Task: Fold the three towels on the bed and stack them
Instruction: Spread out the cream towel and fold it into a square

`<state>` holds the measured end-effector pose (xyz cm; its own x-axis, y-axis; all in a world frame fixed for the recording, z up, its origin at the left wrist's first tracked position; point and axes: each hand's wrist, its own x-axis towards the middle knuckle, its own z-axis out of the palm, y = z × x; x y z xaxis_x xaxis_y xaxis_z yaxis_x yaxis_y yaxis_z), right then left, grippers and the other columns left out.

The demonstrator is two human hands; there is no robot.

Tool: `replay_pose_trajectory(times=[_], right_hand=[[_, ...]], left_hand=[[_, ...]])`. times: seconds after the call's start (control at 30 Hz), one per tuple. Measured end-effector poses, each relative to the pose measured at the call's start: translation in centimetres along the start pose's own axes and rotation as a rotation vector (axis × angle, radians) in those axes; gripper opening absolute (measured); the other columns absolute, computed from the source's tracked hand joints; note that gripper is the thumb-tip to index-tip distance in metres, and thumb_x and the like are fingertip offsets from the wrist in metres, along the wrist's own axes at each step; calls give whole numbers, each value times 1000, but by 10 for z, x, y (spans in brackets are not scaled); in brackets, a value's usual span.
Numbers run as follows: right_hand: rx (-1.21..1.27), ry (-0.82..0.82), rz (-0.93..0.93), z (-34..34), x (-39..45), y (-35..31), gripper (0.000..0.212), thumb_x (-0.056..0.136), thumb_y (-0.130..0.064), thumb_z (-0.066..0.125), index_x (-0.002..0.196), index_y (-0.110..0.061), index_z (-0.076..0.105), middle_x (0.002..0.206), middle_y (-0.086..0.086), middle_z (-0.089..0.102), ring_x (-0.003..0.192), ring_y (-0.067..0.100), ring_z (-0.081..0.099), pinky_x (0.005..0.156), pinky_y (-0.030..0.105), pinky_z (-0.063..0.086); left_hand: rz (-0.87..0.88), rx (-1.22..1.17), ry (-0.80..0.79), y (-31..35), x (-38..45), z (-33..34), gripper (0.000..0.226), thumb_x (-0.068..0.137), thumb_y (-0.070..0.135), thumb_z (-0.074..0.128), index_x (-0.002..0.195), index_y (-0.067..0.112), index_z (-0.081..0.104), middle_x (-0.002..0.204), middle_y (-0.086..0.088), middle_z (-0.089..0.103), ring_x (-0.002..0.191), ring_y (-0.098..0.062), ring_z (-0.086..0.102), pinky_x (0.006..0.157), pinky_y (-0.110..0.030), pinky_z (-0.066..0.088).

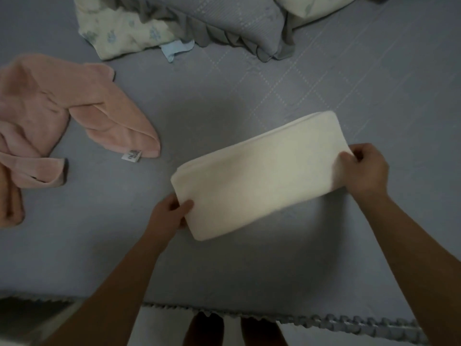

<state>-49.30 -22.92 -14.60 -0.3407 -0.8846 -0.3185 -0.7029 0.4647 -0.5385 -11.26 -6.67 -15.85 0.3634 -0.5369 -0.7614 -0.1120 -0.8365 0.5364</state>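
A cream towel (pixel 259 176), folded into a long thick rectangle, lies slanted on the grey bed (pixel 249 96) in front of me. My left hand (pixel 172 211) pinches its near left end, thumb on top. My right hand (pixel 366 168) grips its right end. A pink towel (pixel 62 108) lies crumpled and unfolded at the left, with a white label at its tip. An orange-brown towel (pixel 11 206) peeks out under the pink one at the far left edge, mostly hidden.
A grey ruffled pillow (pixel 224 23) and a pale floral blanket (pixel 119 33) with a light blue cloth lie at the back. The bed's ruffled front edge (pixel 324 318) runs along the bottom, with my feet on the floor below it.
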Motion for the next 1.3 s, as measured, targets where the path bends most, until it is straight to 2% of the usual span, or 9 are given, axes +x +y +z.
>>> replay_pose_trajectory(times=[0.07,0.23,0.5,0.63,0.77,0.87,1.0,1.13,1.3], right_hand=[[-98,-15,-131,9,-5,-4,35,84,-20,61,117,-8,61,115,18,62,106,36,57,92,44,46],[-116,-30,-103,34,-15,-20,52,84,-30,64,131,-13,51,129,16,53,116,37,52,102,45,39],[53,81,-43,8,20,-13,23,84,-31,57,101,-17,63,90,-1,62,79,16,54,69,22,34],[-83,-62,43,14,25,-10,39,84,-25,61,119,-10,58,117,14,62,108,35,59,90,39,44],[-257,53,-390,31,-5,-38,63,82,-24,59,138,2,44,141,29,45,130,46,43,107,51,31],[-338,-198,-808,77,-63,-66,68,92,-32,48,148,0,32,157,22,28,146,40,23,116,53,17],[-568,-438,-1117,132,-98,-64,74,91,-46,39,152,-6,27,161,13,21,150,31,13,120,52,10],[-703,-322,-1146,119,-28,-19,76,93,-53,36,155,-12,20,163,9,14,151,27,8,121,49,6],[-788,-239,-893,63,40,17,74,95,-48,30,156,-10,11,164,12,8,151,30,8,120,50,1]], left_hand=[[19,-90,174,1,1,8,8,86,29,69,90,26,62,90,-9,69,79,-28,65,74,-52,58],[160,88,309,30,15,14,29,82,37,72,102,23,56,82,6,64,74,-16,62,70,-33,48],[289,37,459,56,27,2,19,90,31,61,84,13,57,67,-3,55,62,-21,53,66,-41,49],[-31,-16,318,46,30,12,15,89,18,62,101,10,57,94,-19,66,79,-30,62,81,-51,56],[400,334,539,54,18,25,48,82,13,59,129,9,50,130,-18,52,122,-35,48,105,-39,37],[781,690,362,58,7,59,60,90,24,47,147,8,37,156,-21,30,146,-35,24,117,-44,20],[697,1097,125,31,18,90,70,94,44,20,154,16,-1,164,-12,-4,150,-33,-9,119,-58,5],[672,1093,160,15,44,90,72,94,61,15,155,30,-9,163,-2,-15,149,-23,-18,118,-47,-13],[596,1095,114,23,33,99,74,92,63,17,153,32,-11,163,2,-18,150,-25,-16,119,-51,-7]])
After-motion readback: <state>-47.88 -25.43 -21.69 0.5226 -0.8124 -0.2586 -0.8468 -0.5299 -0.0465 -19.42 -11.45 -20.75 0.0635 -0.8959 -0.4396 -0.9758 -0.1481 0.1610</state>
